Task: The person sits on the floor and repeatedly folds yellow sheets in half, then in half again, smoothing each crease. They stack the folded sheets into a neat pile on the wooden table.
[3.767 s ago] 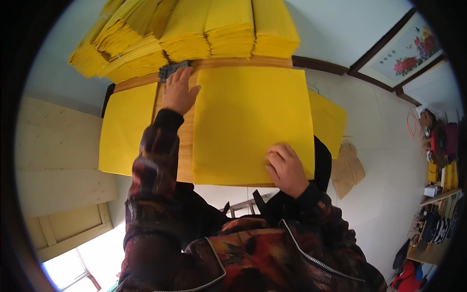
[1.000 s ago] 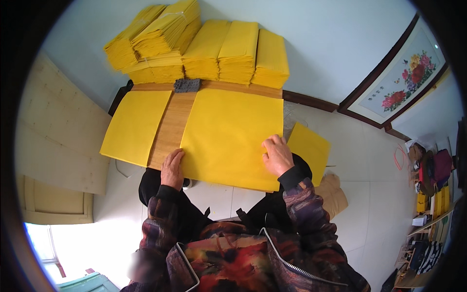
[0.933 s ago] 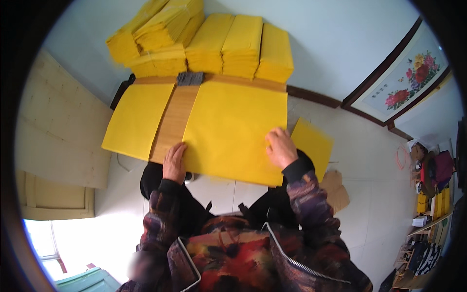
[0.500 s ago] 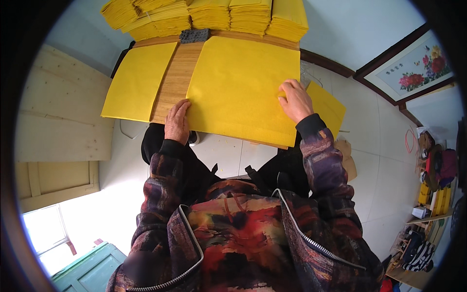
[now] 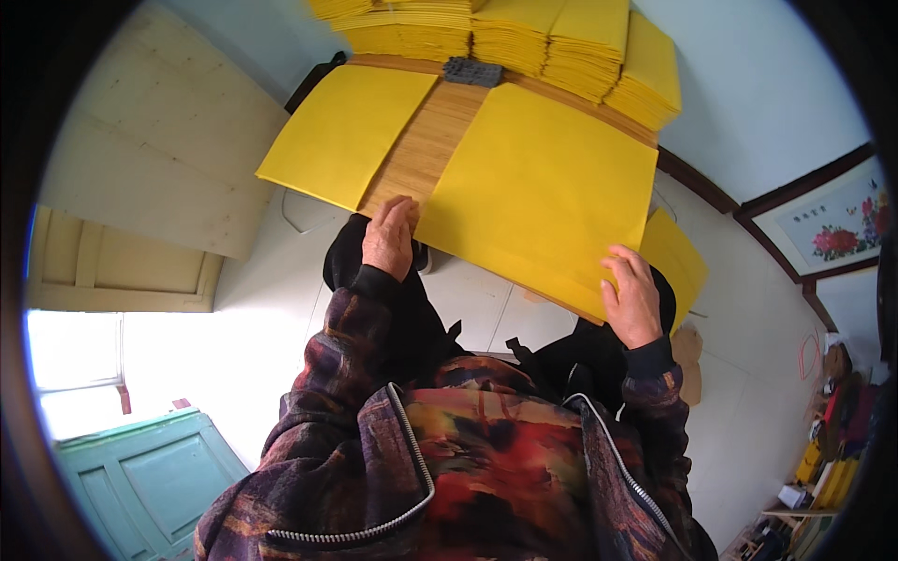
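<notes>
A large yellow paper sheet (image 5: 543, 201) lies flat on the wooden table in front of me, its near edge reaching the table's front edge. My left hand (image 5: 389, 238) is at the sheet's near left corner, fingers extended close together over the bare wood strip (image 5: 421, 145); it appears to hold nothing. At the near right corner is my right hand (image 5: 633, 294), its thumb and fingers apart and the fingertips at the sheet's edge. To the left of the bare strip lies another yellow sheet or thin pile (image 5: 348, 131).
Several thick yellow paper stacks (image 5: 580, 42) line the table's back. A dark grey knobbly block (image 5: 472, 71) sits before them. More yellow paper (image 5: 675, 262) is low beyond the right edge. A wooden board (image 5: 168, 140) stands left; a framed flower picture (image 5: 837, 220) is at right.
My view has turned, shifting the table rightward in the picture. My right hand has moved from the sheet's right side down to its near right corner. My left hand stays near the left corner.
</notes>
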The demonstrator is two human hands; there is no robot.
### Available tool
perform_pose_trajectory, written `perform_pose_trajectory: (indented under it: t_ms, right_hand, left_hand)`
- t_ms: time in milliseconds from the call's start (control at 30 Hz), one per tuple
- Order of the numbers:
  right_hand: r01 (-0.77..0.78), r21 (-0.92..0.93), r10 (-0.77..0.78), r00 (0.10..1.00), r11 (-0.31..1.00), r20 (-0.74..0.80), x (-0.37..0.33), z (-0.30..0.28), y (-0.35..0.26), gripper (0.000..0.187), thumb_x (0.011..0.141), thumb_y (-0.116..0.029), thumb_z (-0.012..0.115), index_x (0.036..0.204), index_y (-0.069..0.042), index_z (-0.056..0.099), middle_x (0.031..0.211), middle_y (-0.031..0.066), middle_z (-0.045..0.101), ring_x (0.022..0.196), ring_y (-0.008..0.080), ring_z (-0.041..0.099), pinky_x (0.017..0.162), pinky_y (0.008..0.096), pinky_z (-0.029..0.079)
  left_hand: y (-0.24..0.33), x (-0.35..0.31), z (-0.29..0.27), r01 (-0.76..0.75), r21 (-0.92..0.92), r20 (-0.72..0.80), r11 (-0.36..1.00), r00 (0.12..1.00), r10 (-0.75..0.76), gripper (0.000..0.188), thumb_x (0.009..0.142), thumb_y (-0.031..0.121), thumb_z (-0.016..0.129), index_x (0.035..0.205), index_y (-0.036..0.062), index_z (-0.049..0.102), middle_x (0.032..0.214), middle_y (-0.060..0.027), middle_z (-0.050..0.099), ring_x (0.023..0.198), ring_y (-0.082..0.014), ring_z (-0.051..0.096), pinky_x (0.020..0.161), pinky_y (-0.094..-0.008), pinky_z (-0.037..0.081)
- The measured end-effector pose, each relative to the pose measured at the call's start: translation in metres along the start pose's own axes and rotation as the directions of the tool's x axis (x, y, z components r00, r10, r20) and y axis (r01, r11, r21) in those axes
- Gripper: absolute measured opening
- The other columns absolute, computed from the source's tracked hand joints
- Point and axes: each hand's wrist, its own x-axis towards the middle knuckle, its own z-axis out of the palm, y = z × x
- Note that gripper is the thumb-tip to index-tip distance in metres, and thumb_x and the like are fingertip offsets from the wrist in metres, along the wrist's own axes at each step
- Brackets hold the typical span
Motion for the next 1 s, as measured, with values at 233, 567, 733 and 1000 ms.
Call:
perform_pose_trajectory:
  t_ms: [233,567,733,1000]
  right_hand:
    - [0.01,-0.03,-0.009,1.0,0.999,0.021,0.018,0.003,0.011,0.026,0.078,0.002,0.062,0.104,-0.001,0.061,0.127,0.014,0.054,0.118,0.035,0.052,0.099,0.0419,0.045]
    - [0.071,-0.017,-0.07,0.996,0.997,0.053,0.038,0.001,0.01,0.025,0.078,0.003,0.061,0.103,0.0,0.061,0.128,0.0167,0.053,0.12,0.0369,0.051,0.101,0.0424,0.043]
    - [0.034,-0.015,-0.033,0.998,0.999,0.061,0.036,0.005,0.01,0.025,0.078,0.004,0.061,0.103,0.0,0.06,0.129,0.0166,0.053,0.121,0.0369,0.05,0.102,0.0424,0.043]
    - [0.06,-0.027,-0.06,0.998,0.998,0.016,0.023,0.008,-0.005,0.029,0.078,0.002,0.065,0.106,0.001,0.061,0.127,0.0154,0.054,0.118,0.0358,0.051,0.1,0.042,0.044]
  left_hand:
    - [-0.003,-0.016,0.0,-0.05,0.039,-0.057,0.998,0.997,0.052,0.035,0.079,0.007,0.067,0.113,0.0071,0.063,0.116,-0.0119,0.061,0.105,-0.0342,0.059,0.089,-0.0401,0.049]
    - [-0.002,0.006,0.013,0.202,-0.075,-0.029,0.977,0.979,-0.204,0.029,0.077,0.014,0.07,0.105,0.0043,0.067,0.103,-0.0139,0.059,0.101,-0.0328,0.057,0.087,-0.04,0.048]
    - [-0.005,0.01,0.016,0.244,-0.078,-0.068,0.967,0.966,-0.25,0.016,0.078,0.011,0.067,0.09,0.0005,0.069,0.1,-0.0155,0.06,0.096,-0.0342,0.058,0.084,-0.0392,0.049]
    - [-0.01,0.021,0.014,0.256,-0.047,-0.045,0.965,0.965,-0.258,0.016,0.079,0.014,0.067,0.079,-0.0013,0.069,0.086,-0.0179,0.061,0.088,-0.0337,0.06,0.075,-0.0399,0.049]
